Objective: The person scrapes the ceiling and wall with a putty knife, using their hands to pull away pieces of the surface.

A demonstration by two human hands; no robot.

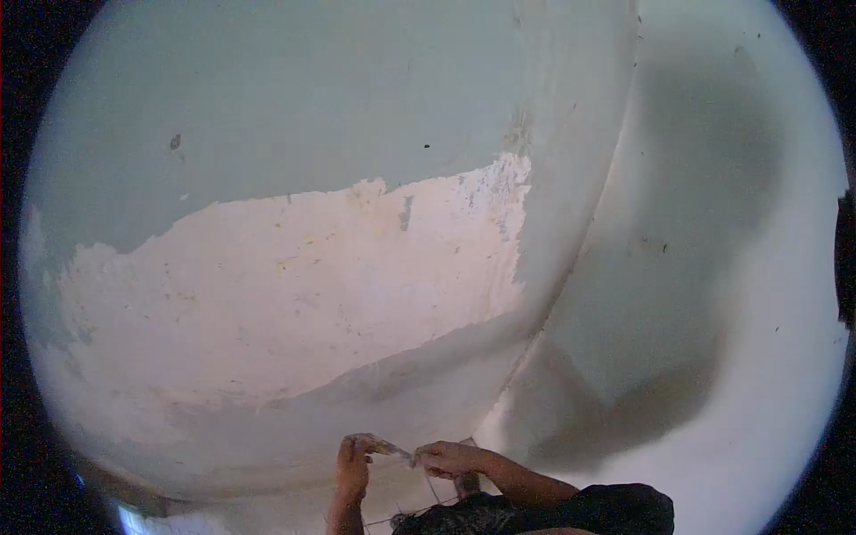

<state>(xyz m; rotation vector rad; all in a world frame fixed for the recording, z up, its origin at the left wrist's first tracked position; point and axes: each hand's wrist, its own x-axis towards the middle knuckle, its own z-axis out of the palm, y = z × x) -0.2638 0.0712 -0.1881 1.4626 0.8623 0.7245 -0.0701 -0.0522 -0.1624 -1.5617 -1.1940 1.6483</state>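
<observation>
Two hands are near each other, low in our view, with a thin strip [389,446] between them. Our left hand [353,456] has its fingers closed on one end of the strip. Our right hand [450,459] has its fingers bent at the other end, touching it or just beside it; we cannot tell whether they grip it. The strip is too small and blurred for us to say what it is. Neither hand is on the wall [312,80].

As for how far things are, we judge the wall to be partly worked. One broad, pale patch [330,267] shows there, with a ragged upper edge and a straighter, sloping lower one. Grey-green surface lies above it and in a band between it and the corner [581,245]. A few yellowish flecks and a small grey mark show within the patch, and its upper right part looks scuffed and uneven. Past the corner, the side wall [785,294] shows shadows and a few small dark specks, but no such patch. We cannot tell from this view whether the patch is finished, or how much of the surface around it is left.
</observation>
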